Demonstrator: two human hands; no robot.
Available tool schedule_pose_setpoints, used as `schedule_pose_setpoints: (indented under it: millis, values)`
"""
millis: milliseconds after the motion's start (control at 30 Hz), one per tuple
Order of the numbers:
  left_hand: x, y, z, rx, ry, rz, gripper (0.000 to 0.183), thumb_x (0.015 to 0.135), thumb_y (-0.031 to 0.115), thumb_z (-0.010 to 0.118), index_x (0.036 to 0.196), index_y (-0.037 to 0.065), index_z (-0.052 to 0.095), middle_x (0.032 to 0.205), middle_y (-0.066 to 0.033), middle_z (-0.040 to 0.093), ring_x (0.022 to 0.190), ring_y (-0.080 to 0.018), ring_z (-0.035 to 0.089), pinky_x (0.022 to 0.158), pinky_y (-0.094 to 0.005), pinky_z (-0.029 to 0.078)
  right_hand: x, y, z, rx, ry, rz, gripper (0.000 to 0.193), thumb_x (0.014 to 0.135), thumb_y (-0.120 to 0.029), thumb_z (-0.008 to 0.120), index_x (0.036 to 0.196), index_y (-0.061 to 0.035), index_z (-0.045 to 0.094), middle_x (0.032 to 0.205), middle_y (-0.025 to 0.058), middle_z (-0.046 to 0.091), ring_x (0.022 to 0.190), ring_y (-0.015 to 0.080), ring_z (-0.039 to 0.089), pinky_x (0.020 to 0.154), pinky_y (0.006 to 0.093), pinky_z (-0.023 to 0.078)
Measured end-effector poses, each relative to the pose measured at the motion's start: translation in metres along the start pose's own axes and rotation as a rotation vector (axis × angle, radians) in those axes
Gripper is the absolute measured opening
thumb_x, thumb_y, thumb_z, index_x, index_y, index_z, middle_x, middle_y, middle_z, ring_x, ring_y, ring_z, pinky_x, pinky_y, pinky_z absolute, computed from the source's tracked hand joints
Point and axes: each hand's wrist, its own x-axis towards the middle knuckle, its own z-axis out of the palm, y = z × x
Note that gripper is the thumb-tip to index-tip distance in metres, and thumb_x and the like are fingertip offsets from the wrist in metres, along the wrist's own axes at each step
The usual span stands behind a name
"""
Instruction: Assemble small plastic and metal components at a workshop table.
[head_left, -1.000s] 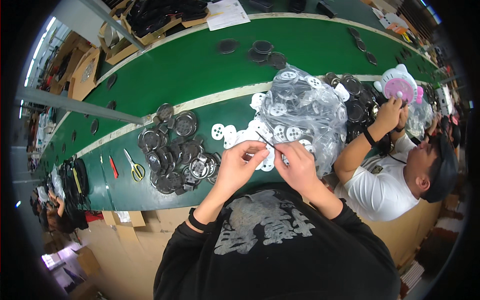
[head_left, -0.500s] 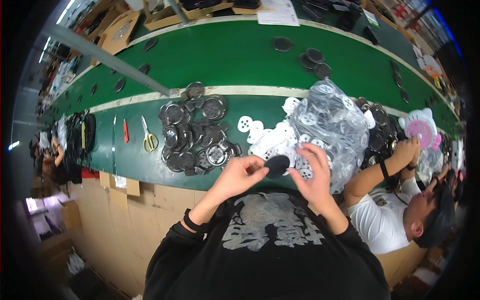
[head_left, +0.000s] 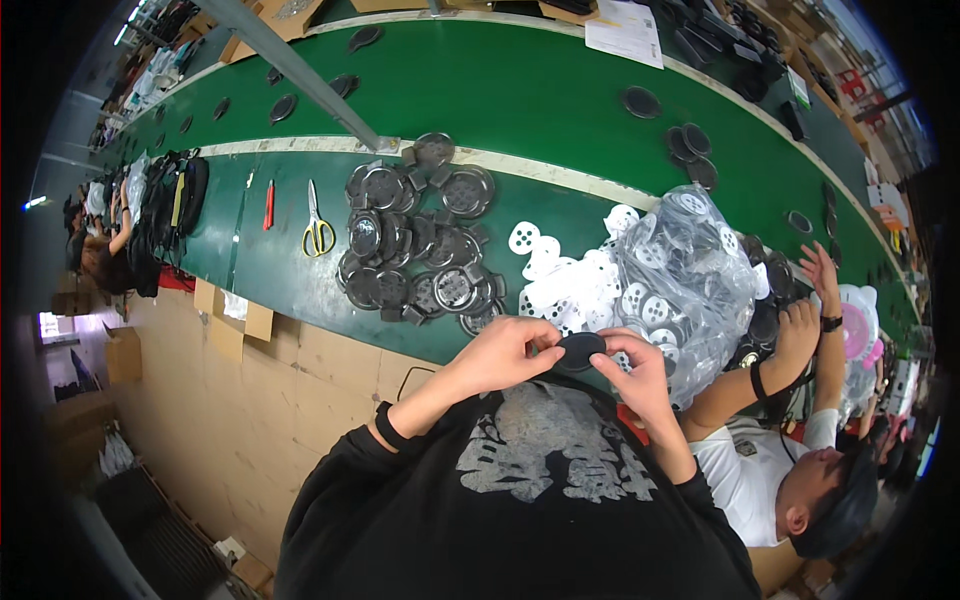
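Observation:
A black round disc (head_left: 581, 352) is held level close to my chest, at the table's near edge. My left hand (head_left: 512, 352) pinches its left side between thumb and fingers. On the other side, my right hand (head_left: 636, 372) grips the right rim, fingers behind and thumb toward me. Just beyond both hands lies a heap of white plates with holes (head_left: 565, 285). A clear plastic bag (head_left: 690, 290) with more such plates rests against the heap on the right. To the left is a pile of black round housings (head_left: 425, 250).
Yellow-handled scissors (head_left: 318, 232) and a red cutter (head_left: 269, 206) lie farther left. Beyond a pale rail runs a green belt (head_left: 520, 90) carrying scattered black discs. At right sits a co-worker (head_left: 760, 470), one hand raised, beside a pink-and-white cat-shaped item (head_left: 858, 325).
My right hand has closed from an open pose onto the disc's right rim. The view has swung, shifting the table. The co-worker's hands have left the pink-and-white item, one reaching toward the belt.

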Motion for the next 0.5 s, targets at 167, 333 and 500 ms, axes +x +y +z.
schedule_pose_setpoints:
  millis: [167, 333, 500]
  values:
    - [-0.001, 0.004, -0.001, 0.006, 0.012, -0.024, 0.017, 0.08, 0.017, 0.066, 0.085, 0.0, 0.061, 0.07, -0.0066, 0.064, 0.057, -0.0116, 0.058, 0.054, -0.0259, 0.045, 0.002, 0.004, 0.002, -0.027, 0.016, -0.035, 0.011, 0.074, -0.005, 0.07, 0.078, 0.0029, 0.062, 0.092, 0.0112, 0.064, 0.083, 0.0172, 0.059, 0.074, 0.0268, 0.045]
    - [0.001, -0.012, -0.003, 0.008, 0.048, 0.063, 0.025, 0.081, 0.021, 0.065, 0.097, 0.002, 0.063, 0.081, -0.0081, 0.066, 0.069, -0.0161, 0.062, 0.061, -0.0272, 0.049, 0.004, -0.008, 0.006, -0.294, 0.222, -0.19, 0.008, 0.073, -0.001, 0.068, 0.077, 0.003, 0.062, 0.088, 0.0103, 0.065, 0.079, 0.0208, 0.061, 0.073, 0.0282, 0.046]
    - [0.015, -0.091, -0.031, 0.584, 0.406, -0.254, 0.03, 0.079, 0.024, 0.066, 0.097, 0.001, 0.062, 0.09, -0.0151, 0.065, 0.08, -0.0283, 0.063, 0.069, -0.0371, 0.049, 0.003, -0.007, -0.003, -0.347, 0.362, -0.257, 0.008, 0.073, 0.001, 0.067, 0.079, 0.0039, 0.062, 0.089, 0.0102, 0.064, 0.075, 0.0197, 0.06, 0.071, 0.0272, 0.046]
